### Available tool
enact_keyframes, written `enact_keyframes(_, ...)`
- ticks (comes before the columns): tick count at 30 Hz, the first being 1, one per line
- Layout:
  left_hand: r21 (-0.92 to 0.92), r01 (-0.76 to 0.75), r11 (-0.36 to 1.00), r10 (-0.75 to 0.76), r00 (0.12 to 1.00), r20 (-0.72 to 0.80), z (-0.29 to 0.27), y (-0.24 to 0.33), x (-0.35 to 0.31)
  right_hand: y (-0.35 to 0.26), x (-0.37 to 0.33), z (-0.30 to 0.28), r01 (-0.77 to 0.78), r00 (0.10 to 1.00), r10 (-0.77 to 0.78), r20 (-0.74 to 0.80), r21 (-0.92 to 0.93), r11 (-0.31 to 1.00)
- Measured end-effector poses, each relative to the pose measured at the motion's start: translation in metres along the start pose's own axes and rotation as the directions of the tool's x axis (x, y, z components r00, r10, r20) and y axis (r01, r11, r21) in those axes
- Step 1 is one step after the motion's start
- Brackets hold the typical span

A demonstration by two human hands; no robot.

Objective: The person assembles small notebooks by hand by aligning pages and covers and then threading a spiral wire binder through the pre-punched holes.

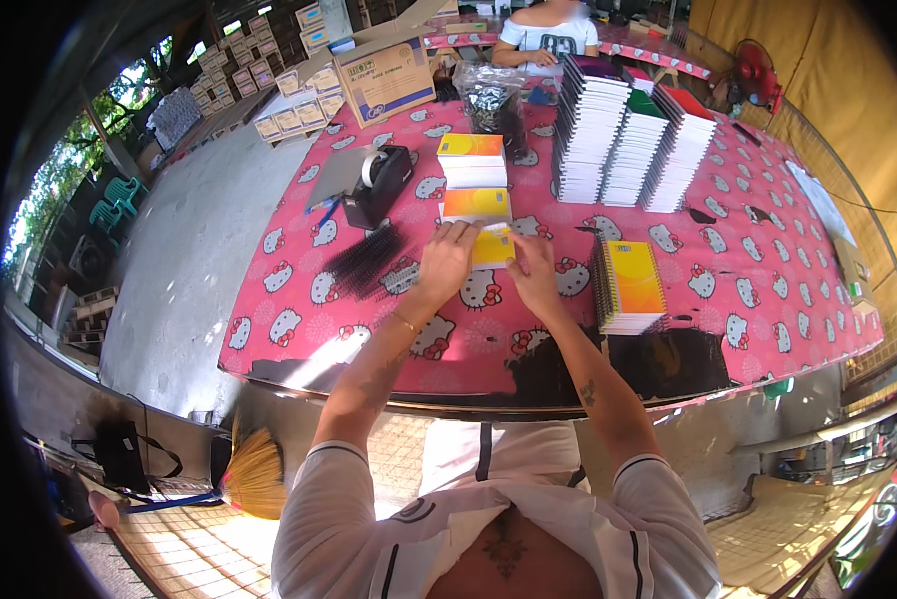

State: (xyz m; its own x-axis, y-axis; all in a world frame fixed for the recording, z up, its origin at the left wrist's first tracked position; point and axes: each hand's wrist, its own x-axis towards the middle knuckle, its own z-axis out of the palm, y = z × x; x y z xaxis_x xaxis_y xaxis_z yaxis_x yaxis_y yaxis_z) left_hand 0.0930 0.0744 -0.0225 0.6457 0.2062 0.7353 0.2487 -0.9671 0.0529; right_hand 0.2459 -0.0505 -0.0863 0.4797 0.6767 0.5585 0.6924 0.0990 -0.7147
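A small yellow notebook, with no spiral visible on it, lies on the table between my hands. Across its left side and top, the fingers of my left hand are bent around it. My right hand pinches its right edge. Just beyond are two piles of loose yellow-orange notebooks, a nearer one and a farther one. Black spiral binding coils lie in a heap left of my left hand. Right of my right hand stands a stack of bound yellow-orange notebooks.
The table wears a pink cartoon-cat cover. A black tape dispenser sits left. A cardboard box, a plastic bag and tall stacks of spiral notebooks stand farther back. Another person sits beyond.
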Motion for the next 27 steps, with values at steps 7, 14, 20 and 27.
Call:
enact_keyframes(7, -0.033, -0.139, 0.99, 0.143, 0.945, 0.294, -0.051, 0.099, -0.044, -0.053, -0.073, -0.072, -0.223, 0.955, 0.135, 0.263, 0.342, 0.913)
enact_keyframes(14, -0.447, 0.399, 0.801, -0.432, 0.901, 0.031, -0.019, 0.125, -0.088, -0.049, -0.09, -0.056, -0.455, 0.883, 0.295, 0.366, 0.506, 0.733)
enact_keyframes(20, -0.491, 0.341, 0.801, -0.319, 0.939, 0.132, -0.024, 0.101, -0.087, -0.037, -0.08, -0.077, -0.274, 0.936, 0.115, 0.333, 0.483, 0.832)
enact_keyframes(27, 0.146, 0.349, 0.926, -0.369, 0.919, 0.138, -0.036, 0.007, -0.093, -0.041, -0.084, -0.074, -0.372, 0.901, 0.185, 0.393, 0.477, 0.796)
